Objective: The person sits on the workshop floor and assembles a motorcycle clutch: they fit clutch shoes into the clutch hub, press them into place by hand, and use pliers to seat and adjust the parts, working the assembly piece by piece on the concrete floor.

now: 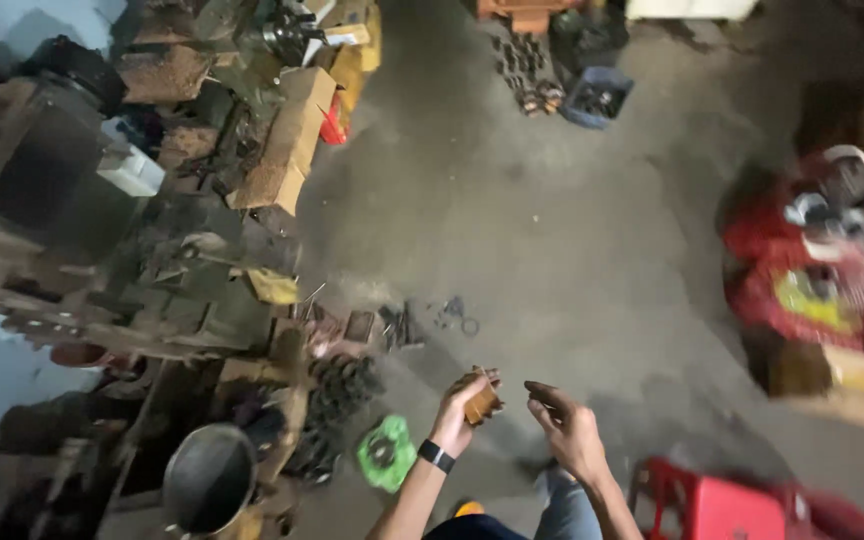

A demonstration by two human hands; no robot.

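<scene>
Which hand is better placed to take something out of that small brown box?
Right, probably. The left hand is occupied gripping the small brown box, while the right hand sits just beside it, pinched fingers apparently empty, though blur leaves that uncertain.

The left hand point(460, 405) half-hides a brown block point(481, 403) (kind unclear), and the frame's edge crops both forearms.

cluttered workshop, oily concrete floor point(552, 220), scattered metal parts point(527, 70), red engine machines point(807, 265)
</scene>
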